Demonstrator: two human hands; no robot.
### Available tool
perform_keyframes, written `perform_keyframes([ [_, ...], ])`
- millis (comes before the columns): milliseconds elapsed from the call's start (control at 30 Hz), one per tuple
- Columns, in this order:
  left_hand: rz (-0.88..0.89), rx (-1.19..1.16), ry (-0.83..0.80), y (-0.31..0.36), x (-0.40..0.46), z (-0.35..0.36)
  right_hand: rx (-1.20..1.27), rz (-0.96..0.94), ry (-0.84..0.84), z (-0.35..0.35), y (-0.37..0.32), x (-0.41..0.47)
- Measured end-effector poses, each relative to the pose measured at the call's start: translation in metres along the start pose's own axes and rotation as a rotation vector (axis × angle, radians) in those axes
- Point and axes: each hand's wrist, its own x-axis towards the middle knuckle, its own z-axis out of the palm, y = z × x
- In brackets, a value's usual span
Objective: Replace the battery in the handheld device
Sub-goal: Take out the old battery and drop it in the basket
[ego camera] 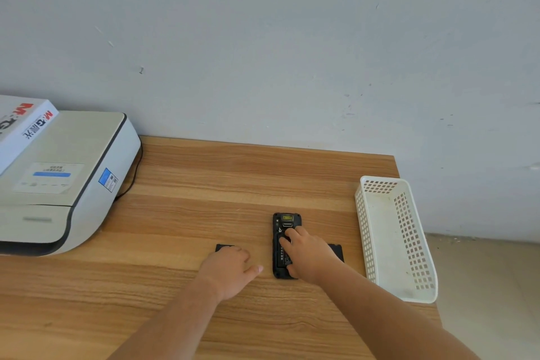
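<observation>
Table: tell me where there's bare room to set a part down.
Free: the broad strip of table between the wall, the printer and the basket; also the near wood below both forearms. Crowded: around the handheld device, where the left hand, right hand and two flat black pieces sit close.

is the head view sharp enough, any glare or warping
Head view: even, soft light, no glare on the table; wide-angle bend shows at the printer and basket; the handheld device is small, its label unreadable; both hands slightly soft.
</observation>
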Motion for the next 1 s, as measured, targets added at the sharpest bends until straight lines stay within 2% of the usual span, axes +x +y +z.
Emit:
perform_keyframes([
  [333,-0.009,0.048,-0.012,-0.004,0.000,-0.002,-0.018,-0.024,-0.095,-0.012,0.004,0.009],
  [600,-0.015,0.052,-0.022,-0.003,0.001,-0.004,0.032,-0.012,-0.059,-0.011,0.003,0.002],
  [667,-0.021,0.040,-0.016,-0.002,0.002,-0.005,0.138,0.068,-0.018,-0.006,-0.003,0.000],
  [767,-0.010,0.038,0.017,-0.002,0.003,-0.008,0.384,0.326,0.064,-0.003,-0.015,0.002],
  [1000,0.036,0.034,0.112,0.002,0.004,-0.015,0.560,0.644,0.032,-0.001,-0.040,0.016],
])
